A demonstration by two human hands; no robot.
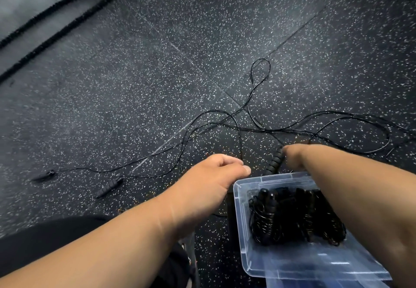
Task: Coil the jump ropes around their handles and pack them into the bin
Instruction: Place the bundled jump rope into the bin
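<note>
Your left hand (pixel 216 170) pinches thin black cord; your right hand (pixel 295 156) is curled round a ribbed handle (pixel 275 160) just past the far rim of the clear plastic bin (pixel 242 215), which holds wound ropes. The loose wire-thin rope (pixel 258 98) crosses itself on the speckled rubber floor (pixel 135 85). Pull hard and, I judge, those loops will knot. Another ribbed handle (pixel 110 187) lies left.
</note>
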